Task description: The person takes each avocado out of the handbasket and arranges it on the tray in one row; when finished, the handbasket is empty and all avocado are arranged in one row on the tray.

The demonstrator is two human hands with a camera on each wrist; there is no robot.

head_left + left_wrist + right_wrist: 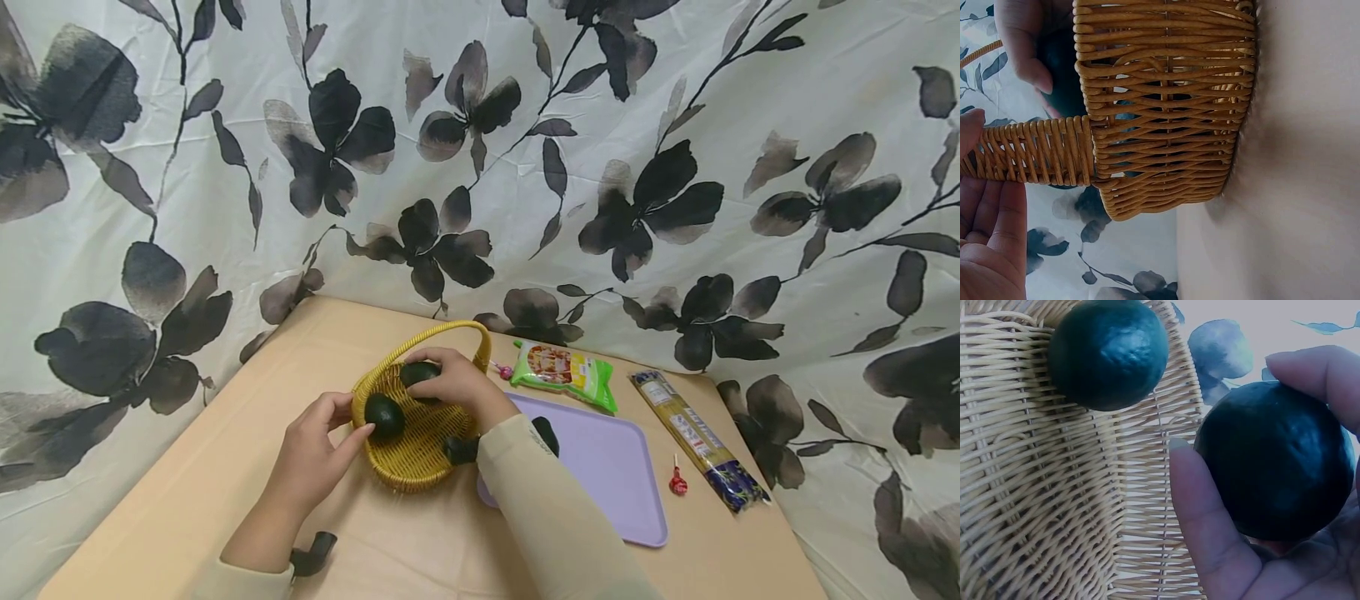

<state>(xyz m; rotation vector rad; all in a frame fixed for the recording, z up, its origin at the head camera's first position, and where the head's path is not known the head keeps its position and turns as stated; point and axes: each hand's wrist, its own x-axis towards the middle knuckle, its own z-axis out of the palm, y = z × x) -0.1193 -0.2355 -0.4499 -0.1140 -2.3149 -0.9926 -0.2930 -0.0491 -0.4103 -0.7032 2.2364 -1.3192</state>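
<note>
In the head view a yellow wicker basket [408, 475] stands on the table, its handle [1035, 150] arching upward. My left hand [318, 454] pinches the handle near its base, thumb on one side and fingers on the other in the left wrist view. My right hand [461, 387] grips a dark green avocado [1279, 462] over the basket, thumb and fingers around it. Another dark avocado [384, 417] lies inside the basket against the left wall, close to my left fingertips in the head view.
Right of the basket lies a lilac tray [637, 492], partly behind my right sleeve. Behind it are a green snack bag [562, 373] and a pink-wrapped lollipop [504, 372]. A red lollipop [678, 482] and a long pasta packet [697, 437] lie farther right. A floral curtain [525, 167] hangs behind.
</note>
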